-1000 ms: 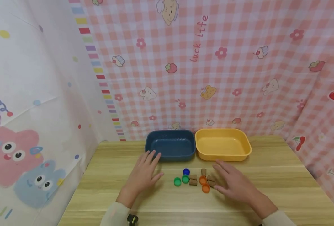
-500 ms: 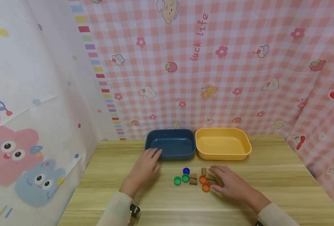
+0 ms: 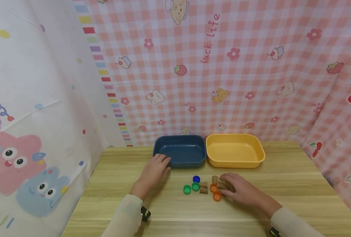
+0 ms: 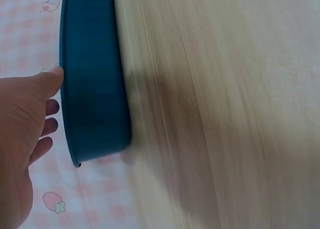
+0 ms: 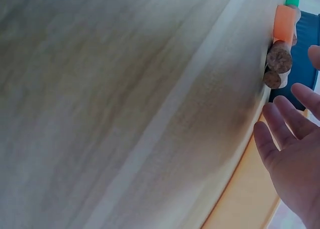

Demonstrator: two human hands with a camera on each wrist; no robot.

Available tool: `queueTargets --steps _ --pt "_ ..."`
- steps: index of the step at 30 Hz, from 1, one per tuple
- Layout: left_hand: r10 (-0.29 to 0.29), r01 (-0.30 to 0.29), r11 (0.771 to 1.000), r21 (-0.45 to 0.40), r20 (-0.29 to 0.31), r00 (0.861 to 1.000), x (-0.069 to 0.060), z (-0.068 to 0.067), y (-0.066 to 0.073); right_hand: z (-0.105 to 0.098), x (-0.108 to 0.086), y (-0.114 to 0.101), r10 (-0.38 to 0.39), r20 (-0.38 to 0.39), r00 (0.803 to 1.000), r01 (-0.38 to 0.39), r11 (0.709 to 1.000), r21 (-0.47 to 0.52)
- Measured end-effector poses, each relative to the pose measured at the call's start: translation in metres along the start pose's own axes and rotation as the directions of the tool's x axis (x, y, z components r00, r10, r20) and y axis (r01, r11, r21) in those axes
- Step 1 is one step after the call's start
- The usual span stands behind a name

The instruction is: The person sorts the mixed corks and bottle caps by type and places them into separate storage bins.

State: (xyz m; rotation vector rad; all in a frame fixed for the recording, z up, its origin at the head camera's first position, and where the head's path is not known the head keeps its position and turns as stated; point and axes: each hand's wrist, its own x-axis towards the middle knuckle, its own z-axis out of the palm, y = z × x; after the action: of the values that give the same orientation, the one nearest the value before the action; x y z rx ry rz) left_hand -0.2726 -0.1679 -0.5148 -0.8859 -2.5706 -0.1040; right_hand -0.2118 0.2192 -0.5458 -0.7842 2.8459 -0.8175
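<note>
While I'm watching from my end, the left hand (image 3: 153, 170) is at the front-left corner of the blue tray (image 3: 187, 162), fingers loosely bent over the rim. Left wrist cam has its thumb right at that rim, and it looks relaxed rather than clamped to me.

The right hand (image 3: 242, 189) is also loose, holding nothing, thumb and fingers apart around the right end of the little pile. One of the corks (image 3: 203, 190) is partly hidden there; honestly can't tell if a fingertip is touching it.

Rest of the corks: two lie side by side mid-pile, and another sits just behind the orange caps (image 3: 217, 197), which are one in front of the other by the right thumb. Over on the left I've got two green caps (image 3: 187, 189) near each other, with a blue cap (image 3: 196, 178) just behind the right one.

The yellow tray (image 3: 236, 164) is right beside the blue one at the back of the wood-grain tabletop (image 3: 178, 210), pink checked cloth (image 3: 163, 82) behind them.
</note>
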Motion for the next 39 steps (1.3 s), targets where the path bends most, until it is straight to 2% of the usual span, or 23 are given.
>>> queueTargets --steps 5,10,13,19,24,36,39 --pt "0.044 -0.043 0.999 0.023 -0.049 0.998 0.003 0.004 -0.002 -0.001 0.002 0.004 -0.032 -0.012 0.999 0.033 0.999 0.041" --pt "0.072 -0.068 0.996 0.055 -0.066 0.995 0.006 0.007 -0.003 0.0 0.006 0.009 -0.071 -0.021 0.997 0.073 0.994 0.081" --pt "0.08 -0.076 0.995 0.061 -0.072 0.994 0.006 0.009 -0.004 0.001 0.007 0.011 -0.07 -0.023 0.997 0.072 0.993 0.094" --pt "0.078 -0.073 0.994 0.076 -0.067 0.995 0.005 0.012 -0.006 0.002 0.009 0.01 -0.051 -0.03 0.998 0.053 0.996 0.078" --pt "0.077 -0.072 0.994 0.078 -0.067 0.995 0.003 0.014 -0.006 0.001 0.012 0.007 -0.064 -0.043 0.997 0.067 0.995 0.069" --pt "0.045 -0.041 0.997 0.067 -0.063 0.997 0.0 0.018 -0.006 0.0 0.018 0.003 -0.023 0.031 0.999 0.019 0.994 0.11" --pt "0.035 -0.031 0.997 0.066 -0.061 0.998 0.0 0.018 -0.006 0.001 0.019 0.005 -0.039 0.026 0.999 0.036 0.993 0.11"
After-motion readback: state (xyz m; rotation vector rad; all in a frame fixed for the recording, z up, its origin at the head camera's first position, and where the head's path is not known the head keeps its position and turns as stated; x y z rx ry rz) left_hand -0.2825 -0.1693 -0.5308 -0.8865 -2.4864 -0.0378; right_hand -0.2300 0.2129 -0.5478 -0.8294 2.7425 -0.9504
